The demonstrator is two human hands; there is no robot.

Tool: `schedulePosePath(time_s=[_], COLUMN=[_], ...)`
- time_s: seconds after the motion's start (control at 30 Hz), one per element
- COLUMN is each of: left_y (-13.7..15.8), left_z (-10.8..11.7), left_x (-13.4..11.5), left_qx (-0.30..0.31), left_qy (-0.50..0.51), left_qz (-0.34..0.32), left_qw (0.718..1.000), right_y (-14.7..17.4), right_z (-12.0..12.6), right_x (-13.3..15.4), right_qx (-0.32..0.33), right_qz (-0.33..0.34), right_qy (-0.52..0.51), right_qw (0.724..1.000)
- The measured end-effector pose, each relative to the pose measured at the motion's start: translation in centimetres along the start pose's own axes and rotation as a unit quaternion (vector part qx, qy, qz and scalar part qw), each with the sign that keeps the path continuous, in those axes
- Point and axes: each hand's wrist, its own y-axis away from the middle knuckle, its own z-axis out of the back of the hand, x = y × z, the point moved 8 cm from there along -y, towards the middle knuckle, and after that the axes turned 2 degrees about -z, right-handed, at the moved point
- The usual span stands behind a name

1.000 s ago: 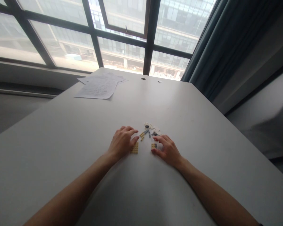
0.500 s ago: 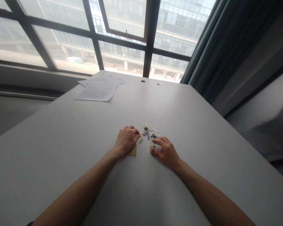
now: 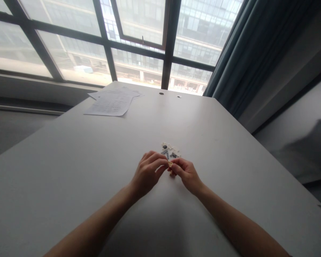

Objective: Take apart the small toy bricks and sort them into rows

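Over the table my left hand (image 3: 151, 169) and my right hand (image 3: 186, 173) meet at the fingertips. Between them is a small tan building-brick piece (image 3: 170, 164), pinched by the right thumb and fingers. My left fingertips press together against its left side; whether they hold a separate small piece is hidden. Just beyond the fingers lie loose grey brick pieces (image 3: 165, 152), a dark grey piece (image 3: 173, 155) and a cluster of white pieces (image 3: 172, 147). The larger tan plate is out of sight, probably behind my left hand.
The white table (image 3: 203, 132) stretches away to a large window (image 3: 139, 64). Printed sheets of paper (image 3: 109, 103) lie at its far left. A dark curtain (image 3: 230, 67) hangs at the right. Two small holes sit near the table's far edge.
My left hand has moved right, off the tan plate area, to meet my right hand. My right hand has closed on the tan piece and lifted it from the table.
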Motion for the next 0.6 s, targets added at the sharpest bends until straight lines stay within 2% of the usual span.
schedulePosePath(time_s=[0.1, 0.23, 0.3, 0.47, 0.6], left_y=[0.2, 0.1, 0.0, 0.8, 1.3], left_z=[-0.2, -0.2, -0.2, -0.6, -1.0], left_x=[-0.5, -0.3, 0.1, 2.4, 3.2], left_qx=[0.002, 0.010, 0.014, 0.010, 0.015], left_qy=[0.029, 0.112, 0.151, 0.162, 0.191], left_qz=[-0.009, 0.023, 0.066, 0.227, 0.265], left_qw=[1.000, 0.993, 0.986, 0.960, 0.945], right_y=[0.4, 0.7, 0.7, 0.6, 0.6], right_z=[-0.5, -0.4, -0.2, -0.2, -0.3], right_x=[-0.2, 0.1, 0.1, -0.1, -0.7], right_qx=[-0.001, -0.009, -0.019, -0.028, -0.031], right_qz=[-0.025, -0.014, -0.014, -0.024, -0.040], right_qy=[-0.046, -0.072, -0.073, -0.085, -0.112], right_qw=[0.999, 0.997, 0.997, 0.996, 0.992])
